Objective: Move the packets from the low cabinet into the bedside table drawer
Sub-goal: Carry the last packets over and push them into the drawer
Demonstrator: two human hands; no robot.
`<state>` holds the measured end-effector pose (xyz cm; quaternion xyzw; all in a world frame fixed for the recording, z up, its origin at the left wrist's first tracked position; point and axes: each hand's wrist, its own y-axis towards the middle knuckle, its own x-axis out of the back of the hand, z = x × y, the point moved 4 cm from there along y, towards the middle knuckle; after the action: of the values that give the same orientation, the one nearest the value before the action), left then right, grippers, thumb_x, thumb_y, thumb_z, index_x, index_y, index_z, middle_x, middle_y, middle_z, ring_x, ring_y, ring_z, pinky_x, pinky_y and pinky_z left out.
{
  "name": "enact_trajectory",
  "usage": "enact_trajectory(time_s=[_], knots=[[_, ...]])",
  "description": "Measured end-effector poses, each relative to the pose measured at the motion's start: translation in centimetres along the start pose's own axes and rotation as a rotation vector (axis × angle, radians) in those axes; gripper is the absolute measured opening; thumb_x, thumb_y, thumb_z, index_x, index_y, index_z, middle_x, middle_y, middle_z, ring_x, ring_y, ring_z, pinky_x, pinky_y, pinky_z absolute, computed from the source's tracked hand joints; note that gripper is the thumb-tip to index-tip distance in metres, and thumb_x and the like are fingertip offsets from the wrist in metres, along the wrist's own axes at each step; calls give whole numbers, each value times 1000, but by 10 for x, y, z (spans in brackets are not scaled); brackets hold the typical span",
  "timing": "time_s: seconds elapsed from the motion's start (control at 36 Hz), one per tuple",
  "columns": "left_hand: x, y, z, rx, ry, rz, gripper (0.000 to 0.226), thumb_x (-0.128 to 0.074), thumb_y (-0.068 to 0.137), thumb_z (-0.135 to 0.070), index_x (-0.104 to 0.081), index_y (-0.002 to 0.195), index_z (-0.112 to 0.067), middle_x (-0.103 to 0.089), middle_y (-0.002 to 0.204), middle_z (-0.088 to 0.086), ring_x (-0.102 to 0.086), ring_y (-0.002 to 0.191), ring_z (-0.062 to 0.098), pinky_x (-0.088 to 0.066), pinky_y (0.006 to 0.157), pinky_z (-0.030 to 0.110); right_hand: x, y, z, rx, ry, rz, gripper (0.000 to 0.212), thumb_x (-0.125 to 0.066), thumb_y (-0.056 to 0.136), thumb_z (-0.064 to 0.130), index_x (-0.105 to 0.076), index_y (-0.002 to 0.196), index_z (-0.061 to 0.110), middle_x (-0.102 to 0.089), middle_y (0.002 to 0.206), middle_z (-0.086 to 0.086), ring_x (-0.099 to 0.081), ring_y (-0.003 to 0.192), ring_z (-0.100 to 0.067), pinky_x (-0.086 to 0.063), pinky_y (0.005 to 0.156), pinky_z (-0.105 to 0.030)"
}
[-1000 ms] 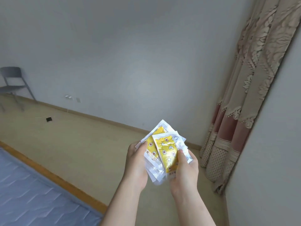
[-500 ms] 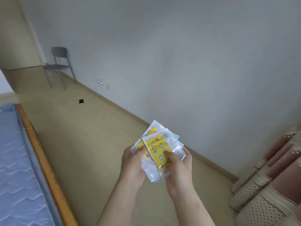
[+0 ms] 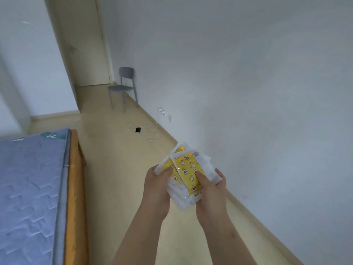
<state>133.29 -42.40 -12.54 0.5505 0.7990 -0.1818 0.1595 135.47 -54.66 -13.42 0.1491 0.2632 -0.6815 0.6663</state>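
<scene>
The packets (image 3: 188, 169) I hold are glossy, crinkled plastic film, clear at the edges. Mattress (image 3: 28, 188) beside me: matt quilted cloth. Bed frame (image 3: 73, 188): smooth wood.

We see from our own head, facing forward and down along the floor (image 3: 118, 169) between the bed (image 3: 28, 188) at left and the wall (image 3: 267, 83) at right. Our left hand (image 3: 157, 190) and right hand (image 3: 211, 194), gripping the packets (image 3: 188, 169), sit close under the lens; the far chair (image 3: 126, 72) looks soft, perhaps lens blur.
</scene>
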Motion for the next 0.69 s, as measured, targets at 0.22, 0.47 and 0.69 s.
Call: enact_trajectory(time_s=[0.22, 0.47, 0.69], knots=[[46, 125, -29, -125, -8, -223, 57, -70, 70, -17, -46, 113, 13, -62, 105, 30, -66, 86, 38, -56, 70, 42, -81, 130, -52, -91, -67, 179, 43, -60, 85, -2, -50, 125, 8, -65, 114, -19, -65, 100, -37, -50, 88, -58], [51, 305, -60, -102, -80, -444, 39, -71, 78, 2, -51, 107, -13, -67, 97, 13, -68, 82, 28, -56, 79, 44, -171, 307, -68, -122, -132, 312, 44, -68, 80, 5, -53, 121, 8, -67, 109, -14, -68, 96, -32, -56, 82, -49], [120, 414, -98, -82, -168, -634, 18, -69, 80, -3, -54, 88, -8, -71, 83, 12, -69, 74, 27, -55, 79, 45, -281, 402, -121, -290, -212, 583, 57, -64, 65, 29, -57, 114, 1, -63, 112, -25, -62, 102, -43, -46, 91, -61]])
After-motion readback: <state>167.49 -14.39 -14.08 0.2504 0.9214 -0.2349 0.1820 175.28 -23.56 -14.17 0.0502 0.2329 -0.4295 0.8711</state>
